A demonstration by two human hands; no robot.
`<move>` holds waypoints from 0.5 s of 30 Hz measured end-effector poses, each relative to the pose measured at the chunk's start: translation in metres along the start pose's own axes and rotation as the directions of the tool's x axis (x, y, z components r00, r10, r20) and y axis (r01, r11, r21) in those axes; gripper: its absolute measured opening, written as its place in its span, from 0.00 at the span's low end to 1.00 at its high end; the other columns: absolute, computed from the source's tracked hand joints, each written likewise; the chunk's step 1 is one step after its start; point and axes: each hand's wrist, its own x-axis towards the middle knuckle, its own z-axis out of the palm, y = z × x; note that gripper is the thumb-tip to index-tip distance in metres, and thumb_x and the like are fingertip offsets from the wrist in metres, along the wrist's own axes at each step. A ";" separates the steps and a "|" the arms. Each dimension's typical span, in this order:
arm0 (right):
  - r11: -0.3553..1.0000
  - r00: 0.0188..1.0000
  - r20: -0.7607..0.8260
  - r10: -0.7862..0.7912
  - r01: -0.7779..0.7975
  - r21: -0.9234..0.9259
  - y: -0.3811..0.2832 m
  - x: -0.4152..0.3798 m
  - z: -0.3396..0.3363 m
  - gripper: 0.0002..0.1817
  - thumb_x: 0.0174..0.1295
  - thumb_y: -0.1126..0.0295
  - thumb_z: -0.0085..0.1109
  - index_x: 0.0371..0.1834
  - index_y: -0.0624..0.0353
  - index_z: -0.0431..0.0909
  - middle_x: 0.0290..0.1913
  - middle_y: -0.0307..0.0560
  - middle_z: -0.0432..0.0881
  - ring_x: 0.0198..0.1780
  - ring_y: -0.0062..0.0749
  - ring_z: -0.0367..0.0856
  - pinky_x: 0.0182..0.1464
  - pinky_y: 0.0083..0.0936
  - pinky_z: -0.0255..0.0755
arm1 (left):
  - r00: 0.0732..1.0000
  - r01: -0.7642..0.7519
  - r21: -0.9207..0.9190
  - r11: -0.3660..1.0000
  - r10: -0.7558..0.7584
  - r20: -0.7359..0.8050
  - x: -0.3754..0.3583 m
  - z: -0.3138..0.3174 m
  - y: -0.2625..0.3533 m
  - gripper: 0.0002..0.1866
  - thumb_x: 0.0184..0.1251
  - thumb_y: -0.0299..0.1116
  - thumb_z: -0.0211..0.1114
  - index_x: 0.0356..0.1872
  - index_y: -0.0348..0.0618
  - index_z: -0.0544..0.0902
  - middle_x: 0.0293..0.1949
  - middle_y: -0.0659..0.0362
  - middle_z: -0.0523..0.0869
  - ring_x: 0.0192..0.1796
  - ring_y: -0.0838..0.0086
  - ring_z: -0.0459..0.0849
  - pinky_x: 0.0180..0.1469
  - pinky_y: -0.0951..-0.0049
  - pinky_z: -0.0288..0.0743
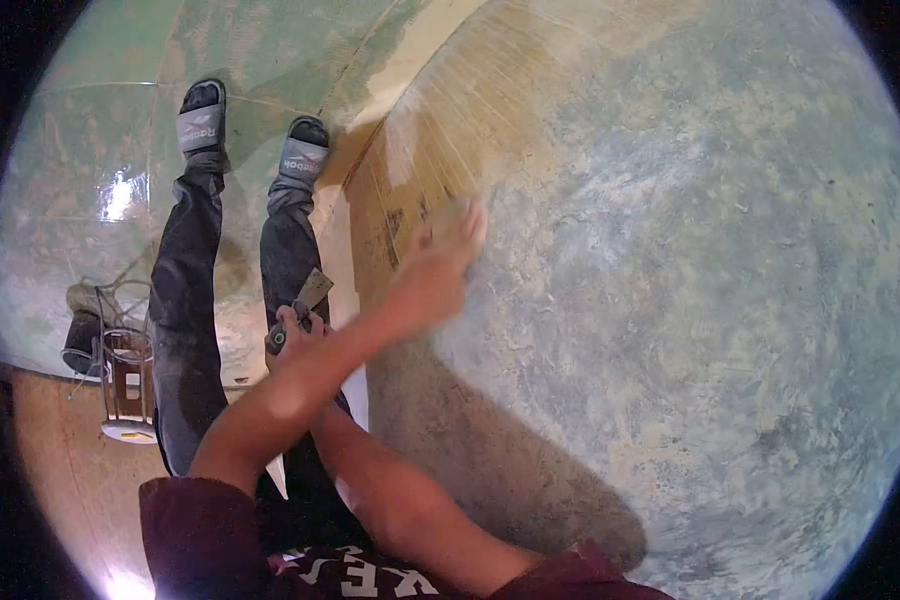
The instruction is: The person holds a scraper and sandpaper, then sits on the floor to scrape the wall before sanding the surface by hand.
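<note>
My left hand (448, 255) reaches across my body and lies against the mottled grey-green plastered wall (690, 300), at the edge of a tan bare patch (450, 130). It is motion-blurred, so I cannot tell whether anything is under the palm. My right hand (292, 340) crosses beneath the left forearm and is closed on the handle of a putty knife (310, 295), its metal blade pointing up in front of my dark trousers. Both my feet wear grey slide sandals (202, 120) on the tiled floor.
The wall fills the right side of the view. A greenish tiled floor (100, 160) lies below me. A wire stand with a white base (127, 375) and a dark object (80, 345) sit at the left, by a brown wooden surface (60, 470).
</note>
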 end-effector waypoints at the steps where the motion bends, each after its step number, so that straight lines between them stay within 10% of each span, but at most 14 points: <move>1: 1.000 1.000 0.002 0.006 -0.006 -0.004 -0.002 -0.003 -0.002 0.29 0.56 0.59 0.68 0.62 0.50 0.74 0.57 0.57 0.83 0.64 0.56 0.72 0.65 0.49 0.61 | 1.000 0.020 0.017 1.000 -0.020 -0.012 0.027 0.002 -0.017 0.47 0.54 0.21 0.54 0.81 0.35 0.50 0.81 0.45 0.55 0.83 0.61 0.56 0.78 0.42 0.46; 6: 0.978 0.983 0.121 0.138 -0.155 0.137 -0.031 0.011 -0.045 0.26 0.57 0.60 0.68 0.59 0.50 0.75 0.56 0.55 0.81 0.62 0.56 0.72 0.65 0.50 0.60 | 0.986 -0.057 -0.136 0.989 0.035 -0.161 0.043 0.022 -0.034 0.48 0.54 0.21 0.55 0.81 0.35 0.50 0.82 0.46 0.53 0.83 0.64 0.54 0.77 0.45 0.49; 9: 0.989 0.990 0.094 0.102 -0.112 0.099 -0.006 0.006 0.005 0.27 0.55 0.61 0.69 0.59 0.50 0.75 0.55 0.54 0.81 0.61 0.56 0.72 0.64 0.52 0.60 | 0.992 0.039 -0.119 0.992 -0.024 0.126 -0.026 -0.005 0.022 0.47 0.54 0.21 0.55 0.81 0.35 0.50 0.82 0.47 0.54 0.83 0.63 0.54 0.76 0.46 0.52; 15: 0.988 0.995 -0.005 0.101 -0.099 0.120 -0.002 0.000 0.016 0.25 0.56 0.63 0.68 0.59 0.47 0.75 0.48 0.53 0.84 0.62 0.54 0.73 0.65 0.50 0.60 | 0.995 0.030 0.029 0.999 -0.027 -0.091 0.054 0.010 -0.034 0.47 0.54 0.18 0.54 0.80 0.35 0.51 0.81 0.48 0.57 0.82 0.62 0.59 0.75 0.47 0.54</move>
